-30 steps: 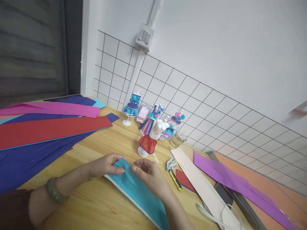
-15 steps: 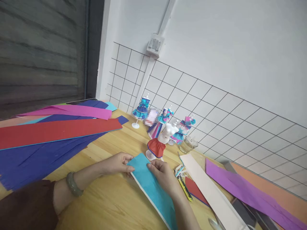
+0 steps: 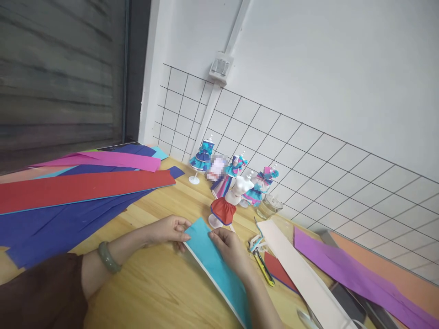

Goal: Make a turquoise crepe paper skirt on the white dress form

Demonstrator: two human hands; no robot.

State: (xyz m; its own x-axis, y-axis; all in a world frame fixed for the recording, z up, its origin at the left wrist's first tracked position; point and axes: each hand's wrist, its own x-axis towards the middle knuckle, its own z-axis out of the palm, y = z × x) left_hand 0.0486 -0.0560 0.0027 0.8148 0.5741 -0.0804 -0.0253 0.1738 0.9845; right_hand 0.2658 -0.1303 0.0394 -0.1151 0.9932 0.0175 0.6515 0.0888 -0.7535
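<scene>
A long strip of turquoise paper [image 3: 214,262] with a white edge slants toward me over the table, pinched at its far end by both hands. My left hand [image 3: 174,230] grips the left corner between thumb and fingers. On the opposite edge, my right hand [image 3: 229,249] is closed on the same strip, its thumb on top. Just beyond the strip stands a small white mannequin [image 3: 242,189] wearing a red skirt [image 3: 223,211] with a blue hem. To the right of my right hand lies a yellow utility knife [image 3: 265,269] beside a red paper piece [image 3: 280,272].
Red [image 3: 85,189], blue [image 3: 65,228] and pink strips [image 3: 120,160] are piled at left. Several dressed mannequins [image 3: 202,157] and a glass of liquid [image 3: 270,206] stand before the wire grid [image 3: 295,151]. White [image 3: 302,274] and purple strips [image 3: 356,269] lie at right.
Both hands keep their hold on the turquoise strip, which has shifted very slightly. The left forearm has moved a little to the right. The mannequins stay in place.
</scene>
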